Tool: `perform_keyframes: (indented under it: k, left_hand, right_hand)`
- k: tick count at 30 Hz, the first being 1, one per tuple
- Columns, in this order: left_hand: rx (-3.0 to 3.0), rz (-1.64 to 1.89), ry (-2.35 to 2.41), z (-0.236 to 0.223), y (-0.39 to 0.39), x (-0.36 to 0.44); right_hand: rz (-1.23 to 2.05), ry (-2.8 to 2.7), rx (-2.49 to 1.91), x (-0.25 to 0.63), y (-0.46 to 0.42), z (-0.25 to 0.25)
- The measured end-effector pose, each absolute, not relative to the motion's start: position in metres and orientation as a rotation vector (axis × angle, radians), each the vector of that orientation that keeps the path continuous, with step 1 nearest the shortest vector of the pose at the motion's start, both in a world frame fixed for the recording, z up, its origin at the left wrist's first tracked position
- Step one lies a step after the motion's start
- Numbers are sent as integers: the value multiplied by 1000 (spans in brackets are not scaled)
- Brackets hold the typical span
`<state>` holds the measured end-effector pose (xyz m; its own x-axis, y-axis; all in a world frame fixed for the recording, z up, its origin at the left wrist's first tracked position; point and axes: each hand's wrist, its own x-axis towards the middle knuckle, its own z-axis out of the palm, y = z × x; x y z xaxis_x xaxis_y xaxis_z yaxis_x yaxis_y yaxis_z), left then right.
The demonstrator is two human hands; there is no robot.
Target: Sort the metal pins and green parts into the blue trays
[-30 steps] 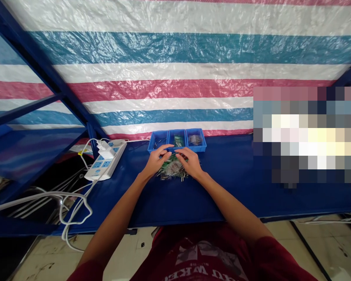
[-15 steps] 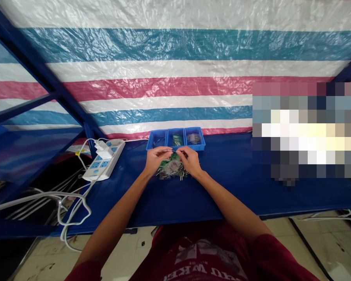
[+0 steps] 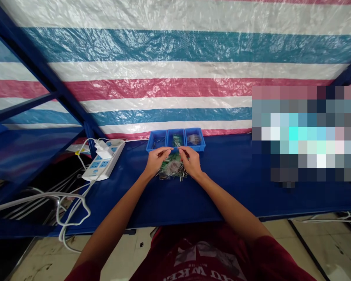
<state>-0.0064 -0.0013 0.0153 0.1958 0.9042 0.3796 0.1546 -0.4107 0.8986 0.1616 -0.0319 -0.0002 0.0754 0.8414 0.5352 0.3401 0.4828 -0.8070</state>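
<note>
My left hand (image 3: 156, 160) and my right hand (image 3: 190, 160) are close together in front of the blue bins, thumb and finger of each pinched. A thin metal rod, plain a moment ago, runs between their fingertips; now it barely shows. Beneath them on the table lies a pile of thin metal rods (image 3: 181, 173) mixed with clear and green plastic packets (image 3: 172, 167). Just behind stand three joined blue bins: the left bin (image 3: 157, 137) holds a few thin pieces, the middle bin (image 3: 175, 132) green packets, and the right bin (image 3: 199, 146) a clear packet.
A white power strip (image 3: 117, 153) with a plugged-in adapter lies left on the blue table (image 3: 228, 175). White cables (image 3: 84, 201) loop over the table's left edge. A striped plastic sheet (image 3: 163, 88) hangs behind, between blue frame bars (image 3: 41, 66). The right side is pixelated.
My fingertips have shifted slightly, the right hand a little to the right. The rod between them shows less clearly than before. The pile and bins stay put.
</note>
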Motion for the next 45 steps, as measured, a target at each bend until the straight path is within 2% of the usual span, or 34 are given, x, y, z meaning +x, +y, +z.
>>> perform_keyframes:
  k: [17,32,39,43,45]
  left_hand:
    - [1721,1133,963,26,-6,-10]
    - [1537,1278,896,11,1,-5]
    - [1944,1282,1116,19,2,-15]
    - [1989,1515,1477,22,23,-18]
    - [2045,1495,1665,23,36,-19]
  right_hand:
    - [502,-1717,-977,160,-32,-3]
    - [567,-1532,-1063,158,-33,-1]
    - [545,-1493,-1105,159,-33,-2]
    - [542,-1497,-1137,159,-32,-4]
    - [538,-1518,-1141,159,-31,-4]
